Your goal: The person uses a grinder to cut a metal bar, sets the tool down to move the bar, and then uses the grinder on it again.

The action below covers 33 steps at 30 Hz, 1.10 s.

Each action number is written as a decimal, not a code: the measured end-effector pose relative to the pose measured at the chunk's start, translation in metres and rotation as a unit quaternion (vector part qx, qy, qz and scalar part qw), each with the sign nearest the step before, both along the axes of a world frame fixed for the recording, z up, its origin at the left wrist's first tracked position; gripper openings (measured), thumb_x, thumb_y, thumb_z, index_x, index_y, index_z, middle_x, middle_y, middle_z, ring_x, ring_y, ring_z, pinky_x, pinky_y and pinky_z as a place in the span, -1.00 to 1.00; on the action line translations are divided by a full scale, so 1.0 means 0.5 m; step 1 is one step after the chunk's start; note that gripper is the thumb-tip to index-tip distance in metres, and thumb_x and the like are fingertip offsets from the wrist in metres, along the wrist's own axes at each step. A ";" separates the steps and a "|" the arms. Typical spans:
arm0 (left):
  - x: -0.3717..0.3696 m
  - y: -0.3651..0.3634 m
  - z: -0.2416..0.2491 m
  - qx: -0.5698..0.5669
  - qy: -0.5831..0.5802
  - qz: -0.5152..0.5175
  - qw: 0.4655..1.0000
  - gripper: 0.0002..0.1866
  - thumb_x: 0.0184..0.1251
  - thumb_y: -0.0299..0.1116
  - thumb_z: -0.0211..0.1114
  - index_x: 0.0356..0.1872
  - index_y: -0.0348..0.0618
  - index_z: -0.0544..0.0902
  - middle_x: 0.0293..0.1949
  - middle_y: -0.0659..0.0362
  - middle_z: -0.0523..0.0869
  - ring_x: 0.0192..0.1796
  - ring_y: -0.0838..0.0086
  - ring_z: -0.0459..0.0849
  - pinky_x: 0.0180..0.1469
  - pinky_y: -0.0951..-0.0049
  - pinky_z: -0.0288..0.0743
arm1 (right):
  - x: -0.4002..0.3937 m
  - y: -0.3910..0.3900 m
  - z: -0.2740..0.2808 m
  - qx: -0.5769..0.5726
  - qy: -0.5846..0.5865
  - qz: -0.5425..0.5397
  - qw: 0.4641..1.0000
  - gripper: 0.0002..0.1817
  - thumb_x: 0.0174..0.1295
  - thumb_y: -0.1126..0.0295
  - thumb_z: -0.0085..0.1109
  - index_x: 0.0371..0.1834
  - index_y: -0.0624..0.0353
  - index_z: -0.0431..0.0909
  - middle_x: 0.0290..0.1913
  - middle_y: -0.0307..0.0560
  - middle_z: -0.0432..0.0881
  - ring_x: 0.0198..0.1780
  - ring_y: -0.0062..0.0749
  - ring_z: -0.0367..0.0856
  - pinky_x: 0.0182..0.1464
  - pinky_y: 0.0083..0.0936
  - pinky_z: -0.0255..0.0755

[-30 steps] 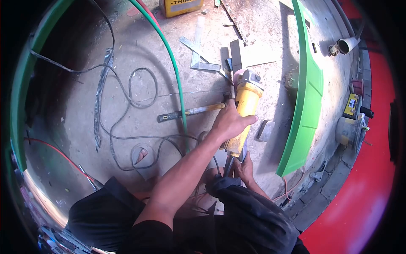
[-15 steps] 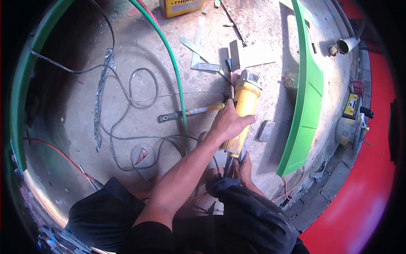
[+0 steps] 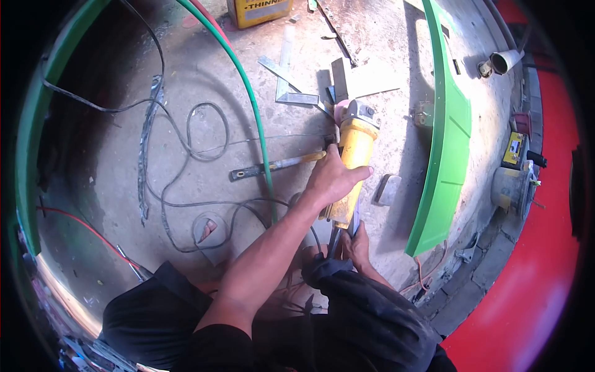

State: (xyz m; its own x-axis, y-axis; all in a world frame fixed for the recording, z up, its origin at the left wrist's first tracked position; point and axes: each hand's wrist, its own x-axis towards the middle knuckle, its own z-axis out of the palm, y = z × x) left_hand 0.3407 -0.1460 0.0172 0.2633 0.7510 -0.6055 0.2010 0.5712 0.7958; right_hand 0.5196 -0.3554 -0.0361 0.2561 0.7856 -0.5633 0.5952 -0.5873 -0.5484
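Observation:
My left hand (image 3: pixel 334 180) is wrapped round the yellow body of an angle grinder (image 3: pixel 357 144), its thumb lying across the top. The grinder's grey head points away from me, with a pinkish disc (image 3: pixel 341 111) at its left side. Below its rear end, close to the power cord (image 3: pixel 333 243), is what looks like my right hand (image 3: pixel 357 248). It is small and partly hidden, so its fingers do not show clearly. A tool with a black and yellow handle (image 3: pixel 248 172) lies left of my left hand. Ahead of the disc lie a metal try square (image 3: pixel 299 98) and flat metal pieces (image 3: pixel 339 77).
Looped black cable (image 3: pixel 227 127) and a green hose (image 3: pixel 251 93) cross the concrete floor. On the right stands a long green panel (image 3: pixel 443 167), with a grey block (image 3: pixel 388 190) before it. A yellow thinner can (image 3: pixel 263 13) stands at the back. Red surface (image 3: pixel 527 266) lies far right.
The view has shifted slightly, so most things sit a little further left. My left hand stays on the angle grinder, in nearly the same pose.

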 end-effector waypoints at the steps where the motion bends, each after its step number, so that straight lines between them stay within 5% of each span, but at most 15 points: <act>1: 0.001 0.000 -0.003 -0.003 -0.014 0.013 1.000 -0.05 0.05 0.12 0.51 0.24 -0.53 0.39 0.08 -0.33 0.69 0.14 -0.06 0.72 0.20 0.14 0.56 | 0.001 0.003 0.003 0.003 0.001 0.004 1.000 -0.56 0.33 0.39 0.27 0.21 0.26 0.40 -0.03 0.29 0.66 0.05 0.11 0.68 0.12 -0.14 0.51; 15: 0.000 -0.005 -0.004 0.007 -0.024 0.012 1.000 -0.06 0.05 0.10 0.52 0.25 -0.52 0.41 0.08 -0.31 0.69 0.15 -0.05 0.72 0.22 0.13 0.55 | 0.015 0.018 0.018 -0.019 0.079 -0.011 0.997 -0.57 0.37 0.34 0.28 0.18 0.30 0.40 -0.07 0.21 0.71 -0.01 -0.08 0.74 0.07 -0.24 0.56; 17: 0.004 -0.004 -0.005 0.005 -0.034 0.015 0.999 -0.06 0.05 0.10 0.52 0.25 -0.52 0.40 0.08 -0.30 0.69 0.15 -0.05 0.72 0.21 0.13 0.55 | 0.033 0.005 -0.001 -0.016 0.081 0.010 0.997 -0.55 0.36 0.33 0.27 0.24 0.22 0.37 -0.05 0.09 0.69 -0.04 -0.27 0.68 0.06 -0.24 0.57; 20: 0.007 -0.003 -0.005 -0.002 -0.040 0.012 0.999 -0.06 0.06 0.08 0.53 0.28 -0.51 0.39 0.09 -0.29 0.69 0.15 -0.04 0.72 0.21 0.14 0.56 | 0.039 0.008 -0.003 -0.028 0.096 0.000 0.995 -0.51 0.35 0.28 0.32 0.19 0.31 0.38 -0.05 0.24 0.72 0.02 -0.10 0.74 0.09 -0.23 0.57; 33: 0.014 -0.009 -0.002 0.006 -0.029 0.004 1.000 -0.05 0.07 0.04 0.53 0.30 -0.52 0.37 0.09 -0.27 0.70 0.15 -0.03 0.73 0.21 0.14 0.56 | 0.057 0.011 -0.008 -0.049 0.132 -0.021 0.990 -0.44 0.30 0.29 0.37 0.27 0.28 0.38 0.04 0.17 0.70 0.11 -0.17 0.69 0.19 -0.27 0.52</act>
